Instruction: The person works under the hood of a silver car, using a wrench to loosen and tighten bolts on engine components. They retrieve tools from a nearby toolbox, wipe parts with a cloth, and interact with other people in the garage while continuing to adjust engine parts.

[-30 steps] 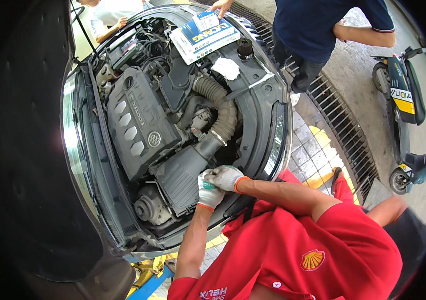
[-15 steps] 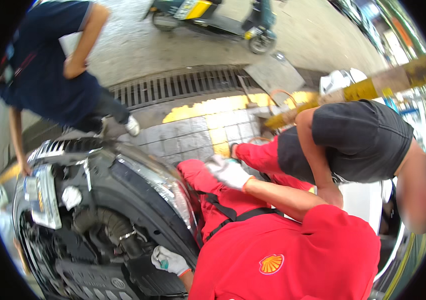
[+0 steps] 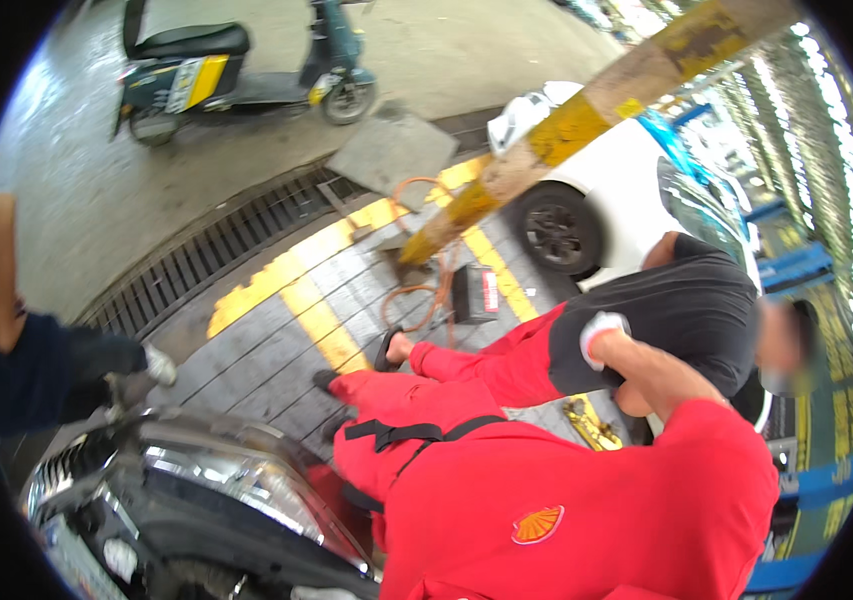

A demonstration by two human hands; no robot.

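At the bottom edge, a sliver of white glove shows on my left hand [image 3: 321, 593], over the engine bay [image 3: 186, 570] of a dark car; its fingers are out of view. My right hand [image 3: 606, 335], in a white glove, is raised against the black shirt [image 3: 686, 310] of a co-worker close on my right. Only part of that glove shows, and its fingers are hidden, so I cannot tell whether it holds anything. A crumpled white wad [image 3: 121, 558] lies in the engine bay behind the car's headlight [image 3: 236, 490].
A striped yellow pole [image 3: 556, 130] slants across the view. Near its foot are an orange hose [image 3: 436, 290] and a black box with a red label [image 3: 476, 293]. A white car [image 3: 606, 165] stands right, a scooter [image 3: 246, 85] far left. Another person [image 3: 31, 370] is at left.
My view has swung right. My right hand has moved from above my red trousers to the co-worker's shirt. My left hand has slipped mostly below the lower edge.
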